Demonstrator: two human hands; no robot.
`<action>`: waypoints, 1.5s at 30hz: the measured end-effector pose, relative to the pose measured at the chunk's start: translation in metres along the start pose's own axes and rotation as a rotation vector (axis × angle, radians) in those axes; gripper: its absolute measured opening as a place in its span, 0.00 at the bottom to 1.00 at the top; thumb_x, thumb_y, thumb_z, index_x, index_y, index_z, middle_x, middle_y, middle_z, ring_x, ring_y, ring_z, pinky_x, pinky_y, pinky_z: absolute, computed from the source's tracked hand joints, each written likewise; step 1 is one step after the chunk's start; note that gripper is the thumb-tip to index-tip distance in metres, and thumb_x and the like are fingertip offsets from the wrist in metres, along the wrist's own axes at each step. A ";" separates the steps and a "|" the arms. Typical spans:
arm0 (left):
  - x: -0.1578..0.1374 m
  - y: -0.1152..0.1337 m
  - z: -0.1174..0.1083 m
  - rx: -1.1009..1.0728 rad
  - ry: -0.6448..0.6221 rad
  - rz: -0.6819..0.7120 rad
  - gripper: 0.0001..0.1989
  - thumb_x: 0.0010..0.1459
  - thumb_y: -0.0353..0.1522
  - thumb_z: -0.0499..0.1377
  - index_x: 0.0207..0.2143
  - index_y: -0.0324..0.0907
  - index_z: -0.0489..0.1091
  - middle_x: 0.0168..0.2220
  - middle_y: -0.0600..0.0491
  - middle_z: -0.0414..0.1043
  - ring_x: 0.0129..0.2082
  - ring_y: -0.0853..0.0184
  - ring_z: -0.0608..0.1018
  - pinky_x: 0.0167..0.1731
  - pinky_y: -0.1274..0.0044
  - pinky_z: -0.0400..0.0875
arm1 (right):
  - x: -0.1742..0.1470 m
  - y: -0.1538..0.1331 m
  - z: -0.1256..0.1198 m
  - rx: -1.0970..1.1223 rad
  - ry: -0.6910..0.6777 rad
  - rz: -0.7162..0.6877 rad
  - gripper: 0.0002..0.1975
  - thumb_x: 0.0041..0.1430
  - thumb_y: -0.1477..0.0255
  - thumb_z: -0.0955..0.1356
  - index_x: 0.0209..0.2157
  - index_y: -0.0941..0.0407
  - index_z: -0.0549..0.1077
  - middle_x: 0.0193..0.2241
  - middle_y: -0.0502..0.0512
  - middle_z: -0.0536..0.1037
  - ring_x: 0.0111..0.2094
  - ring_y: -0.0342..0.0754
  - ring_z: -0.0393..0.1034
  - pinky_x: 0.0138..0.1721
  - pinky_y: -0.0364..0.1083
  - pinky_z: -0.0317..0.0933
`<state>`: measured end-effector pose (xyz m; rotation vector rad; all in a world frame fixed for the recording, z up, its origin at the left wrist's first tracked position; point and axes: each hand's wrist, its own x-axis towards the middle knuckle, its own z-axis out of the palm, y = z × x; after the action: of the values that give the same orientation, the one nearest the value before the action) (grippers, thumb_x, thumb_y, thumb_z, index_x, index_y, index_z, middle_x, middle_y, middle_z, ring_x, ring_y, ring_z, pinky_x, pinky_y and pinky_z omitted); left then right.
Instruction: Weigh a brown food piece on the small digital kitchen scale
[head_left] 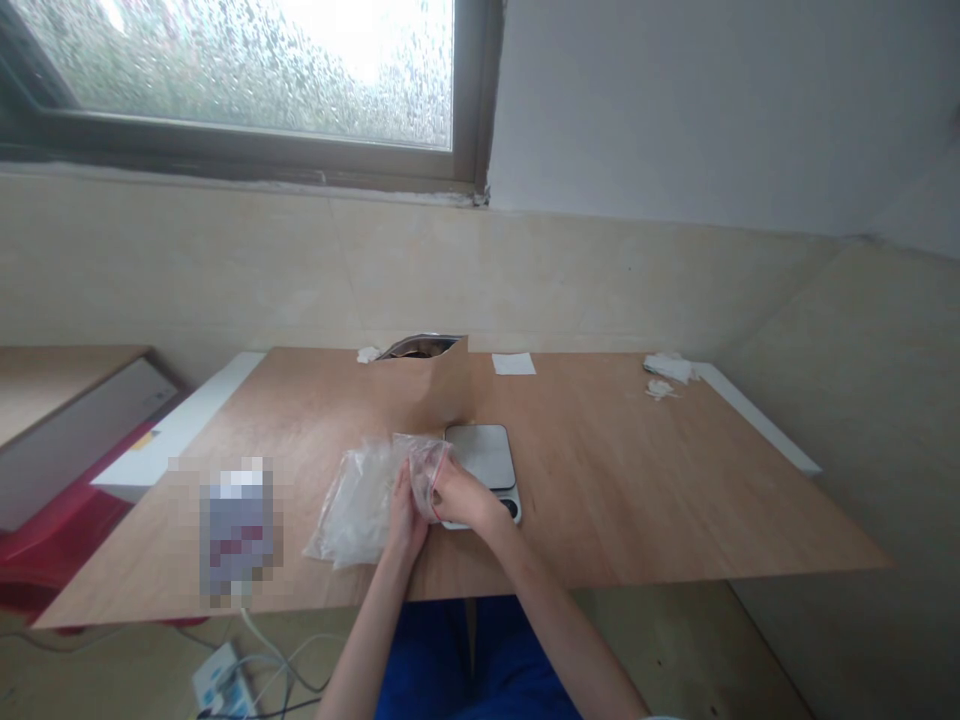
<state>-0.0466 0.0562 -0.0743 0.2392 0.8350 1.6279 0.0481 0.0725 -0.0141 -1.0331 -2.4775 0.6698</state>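
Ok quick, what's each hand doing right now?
Left hand: closed on the small clear plastic bag.
Right hand: closed on the same bag, beside the kitchen scale.

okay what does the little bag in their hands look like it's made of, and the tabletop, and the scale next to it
The small bag looks like thin clear plastic film: see-through, crinkled, glossy. Both the left hand and the right hand hold it. The tabletop looks like unfinished plywood or veneer: matte, pale brown, faint grain. The scale has a smooth grey top, possibly metal or plastic; it is too small to tell.
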 end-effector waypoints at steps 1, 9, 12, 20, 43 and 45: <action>0.001 0.000 0.000 -0.002 -0.005 0.001 0.11 0.50 0.37 0.60 0.36 0.40 0.72 0.35 0.54 0.76 0.34 0.71 0.76 0.42 0.78 0.68 | 0.000 -0.001 -0.002 0.036 0.011 -0.011 0.17 0.47 0.81 0.64 0.41 0.60 0.68 0.47 0.63 0.68 0.51 0.54 0.60 0.52 0.51 0.54; 0.002 0.002 0.000 -0.010 -0.066 0.012 0.13 0.50 0.37 0.60 0.38 0.41 0.72 0.36 0.52 0.76 0.36 0.67 0.77 0.42 0.75 0.69 | -0.005 -0.007 -0.036 0.386 0.084 0.070 0.03 0.54 0.74 0.65 0.31 0.57 0.68 0.29 0.50 0.70 0.31 0.43 0.64 0.32 0.41 0.59; 0.002 0.003 0.000 -0.037 -0.075 0.024 0.12 0.50 0.33 0.61 0.39 0.43 0.71 0.37 0.54 0.75 0.35 0.69 0.77 0.39 0.77 0.70 | 0.002 -0.007 -0.056 0.535 0.186 0.119 0.10 0.55 0.68 0.66 0.38 0.57 0.68 0.30 0.49 0.70 0.29 0.42 0.64 0.30 0.40 0.59; 0.003 0.001 0.001 -0.030 -0.043 -0.002 0.10 0.51 0.34 0.60 0.38 0.41 0.71 0.37 0.53 0.75 0.34 0.69 0.76 0.38 0.76 0.70 | 0.069 -0.019 -0.133 0.485 0.727 -0.158 0.18 0.61 0.67 0.62 0.52 0.51 0.58 0.35 0.50 0.68 0.35 0.42 0.66 0.39 0.41 0.62; -0.003 0.007 0.008 -0.057 0.007 -0.085 0.08 0.55 0.34 0.56 0.33 0.41 0.74 0.33 0.53 0.76 0.36 0.68 0.77 0.42 0.76 0.71 | 0.100 0.001 -0.127 -0.150 0.414 -0.108 0.16 0.66 0.67 0.55 0.36 0.58 0.69 0.34 0.53 0.64 0.37 0.42 0.63 0.41 0.40 0.56; -0.003 0.007 0.007 -0.070 0.007 -0.089 0.08 0.55 0.33 0.56 0.32 0.41 0.73 0.32 0.53 0.76 0.35 0.69 0.77 0.40 0.77 0.71 | 0.100 -0.001 -0.125 -0.213 0.437 -0.098 0.17 0.66 0.66 0.55 0.35 0.58 0.70 0.34 0.54 0.64 0.37 0.43 0.62 0.42 0.41 0.56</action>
<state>-0.0471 0.0566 -0.0638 0.1452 0.7812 1.5724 0.0448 0.1804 0.1042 -0.9972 -2.2225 0.1288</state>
